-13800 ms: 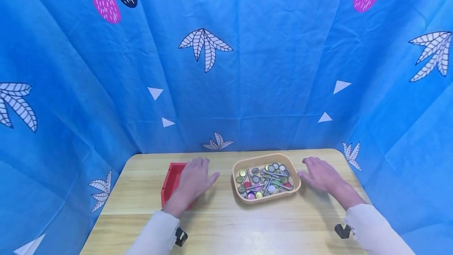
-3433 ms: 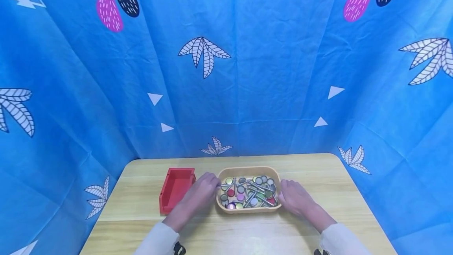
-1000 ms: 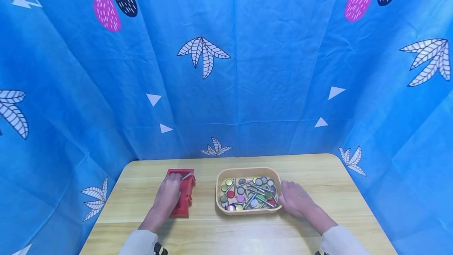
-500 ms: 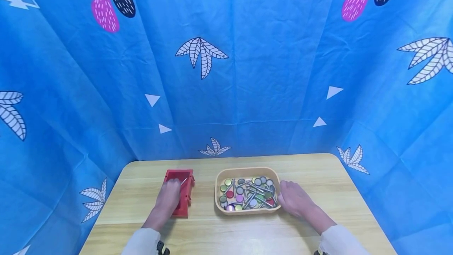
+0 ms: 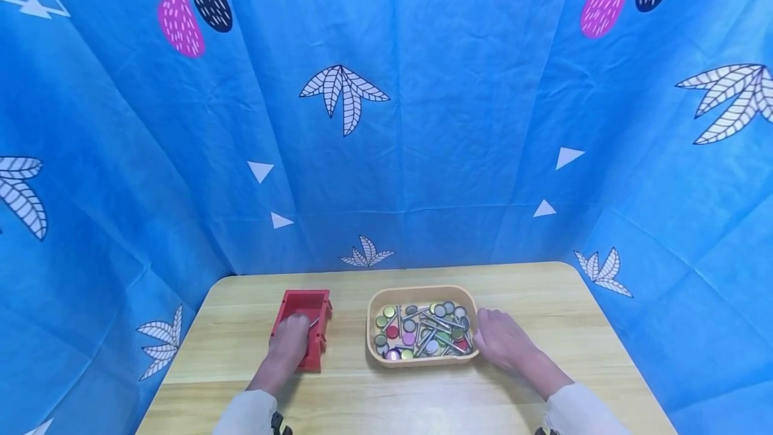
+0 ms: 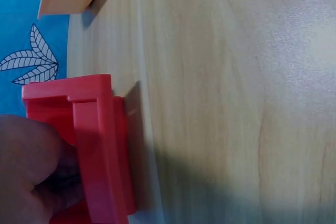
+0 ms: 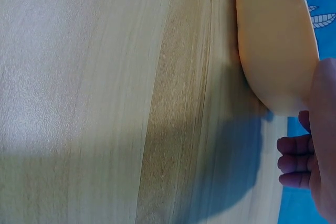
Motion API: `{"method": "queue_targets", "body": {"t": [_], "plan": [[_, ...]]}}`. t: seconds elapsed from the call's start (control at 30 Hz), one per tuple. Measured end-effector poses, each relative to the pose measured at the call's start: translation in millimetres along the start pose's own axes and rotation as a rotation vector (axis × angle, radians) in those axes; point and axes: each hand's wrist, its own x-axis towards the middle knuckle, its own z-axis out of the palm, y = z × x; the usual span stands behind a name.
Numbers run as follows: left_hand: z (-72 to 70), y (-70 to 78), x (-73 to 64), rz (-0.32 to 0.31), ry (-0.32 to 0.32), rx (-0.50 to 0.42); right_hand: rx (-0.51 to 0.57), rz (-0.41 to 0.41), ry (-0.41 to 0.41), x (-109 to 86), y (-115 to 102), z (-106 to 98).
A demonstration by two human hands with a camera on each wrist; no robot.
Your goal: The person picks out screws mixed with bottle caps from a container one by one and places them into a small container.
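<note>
My left hand (image 5: 290,340) is lowered into the red plastic bin (image 5: 314,358). A thin silver screw (image 5: 315,322) sticks out from its fingers, pointing up and right; its kind is hard to tell from a nail at this size. In the left wrist view the fingers are down behind the wall of the red bin (image 6: 95,145), and their tips are hidden. My right hand (image 5: 506,344) grips the right end of the tan tray (image 5: 423,290). Its fingers curl below the rim in the right wrist view. Colourful bottle caps (image 5: 409,339) and silver screws (image 5: 433,319) lie mixed in the tray.
The bin and tray stand apart on a light wooden table (image 5: 386,401), with bare wood between them. A blue patterned curtain (image 5: 459,153) hangs behind the table and along both sides.
My left hand has carried a screw from the tray leftward to the red bin, then lowered into it and shifted slightly nearer. The right hand keeps its hold on the tray.
</note>
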Motion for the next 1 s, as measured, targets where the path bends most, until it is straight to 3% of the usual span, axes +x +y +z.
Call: {"method": "queue_targets", "body": {"t": [0.13, 0.47, 0.57, 0.7, 1.0], "plan": [[2.8, -1.0, -0.4, -0.012, -0.014, -0.055, 0.000, -0.003, 0.003, -0.4, 0, 0], [6.9, -0.2, -0.1, -0.028, -0.013, -0.077, -0.007, -0.003, -0.002, -0.7, 0, 0], [5.8, 1.2, -0.5, -0.045, -0.032, -0.113, -0.002, 0.009, -0.015, -0.7, -1, -1], [0.3, 4.5, 0.5, -0.034, -0.014, -0.095, 0.007, 0.018, -0.027, 0.0, -2, -2], [-17.8, 19.4, 9.0, 0.069, 0.159, 0.157, -0.002, 0.016, -0.026, 0.7, 0, 1]]}}
